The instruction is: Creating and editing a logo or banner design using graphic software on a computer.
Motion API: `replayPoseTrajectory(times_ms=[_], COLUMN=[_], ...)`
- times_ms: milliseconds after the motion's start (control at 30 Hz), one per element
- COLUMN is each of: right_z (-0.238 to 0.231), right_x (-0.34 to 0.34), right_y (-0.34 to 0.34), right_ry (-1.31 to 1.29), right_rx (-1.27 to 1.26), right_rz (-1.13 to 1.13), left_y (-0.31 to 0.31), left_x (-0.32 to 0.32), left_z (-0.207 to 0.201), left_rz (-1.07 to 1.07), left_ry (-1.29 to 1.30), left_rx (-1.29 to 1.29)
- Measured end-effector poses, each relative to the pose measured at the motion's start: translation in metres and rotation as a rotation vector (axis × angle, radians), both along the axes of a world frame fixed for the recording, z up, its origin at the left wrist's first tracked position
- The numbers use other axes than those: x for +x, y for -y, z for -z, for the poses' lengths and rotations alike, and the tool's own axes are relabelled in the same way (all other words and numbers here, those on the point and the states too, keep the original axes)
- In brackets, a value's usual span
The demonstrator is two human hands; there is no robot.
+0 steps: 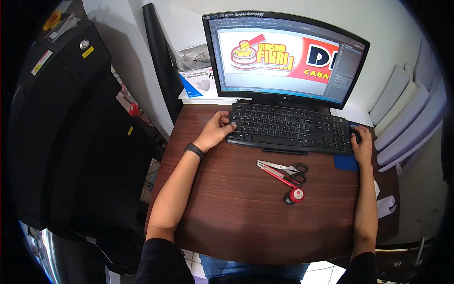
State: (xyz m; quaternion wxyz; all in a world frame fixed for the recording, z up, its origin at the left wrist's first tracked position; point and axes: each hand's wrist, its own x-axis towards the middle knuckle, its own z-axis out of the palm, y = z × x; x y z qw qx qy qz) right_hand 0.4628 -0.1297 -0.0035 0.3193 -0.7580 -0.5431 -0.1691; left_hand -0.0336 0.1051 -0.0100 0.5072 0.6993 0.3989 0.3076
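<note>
The left hand (217, 130) rested half open at the left end of the long black plastic keyboard (288, 127), fingers loosely curled, thumb over the keys near its lower corner; it had hold of nothing. Which key, if any, was pressed could not be told. With the keyboard as clock centre and the screen at twelve, the right hand (362, 146) stood at three o'clock, bent around a small black mouse (356, 137), mostly hidden under it. A flat blue mouse pad (345, 163) showed at four o'clock.

At six o'clock, on the dark brown wood-grain desk (255, 222), lay steel scissors with black handles (300, 167), a slim red cutter knife (280, 175) just beside them and a round red-and-black object (297, 194) near its end, all untouched. At twelve stood the black-framed monitor (279, 59), showing a red, white and yellow graphic layout in an editing window.

The step in hand looked like on-screen layout work, one hand at the keys and the other steering the pointer. The next move, by that reading, called for little: a light key press on the left, a small steady slide or click on the right.
</note>
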Motion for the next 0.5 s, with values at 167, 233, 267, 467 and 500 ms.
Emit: replayPoseTrajectory(times_ms=[167, 233, 267, 467, 500], right_z=[0.0003, 0.0002, 0.0003, 0.0012, 0.0011], right_x=[-0.0004, -0.0010, -0.0003, -0.0002, -0.0006], right_y=[-0.0002, -0.0003, -0.0001, -0.0005, -0.0006], right_ry=[-0.009, -0.012, -0.005, -0.030, -0.034], right_rx=[0.000, 0.000, 0.002, 0.004, 0.007], right_rz=[0.005, 0.005, 0.009, 0.015, 0.011], left_y=[0.0018, 0.0020, 0.0022, 0.0009, 0.0010], left_x=[-0.0001, -0.0007, -0.0001, -0.0011, -0.0015], left_z=[-0.0027, -0.0024, -0.0029, -0.0021, -0.0023], left_rz=[-0.002, -0.001, -0.001, 0.000, 0.000], left_ry=[-0.005, -0.006, -0.005, -0.029, -0.031], left_rx=[-0.008, -0.011, -0.011, 0.012, 0.009])
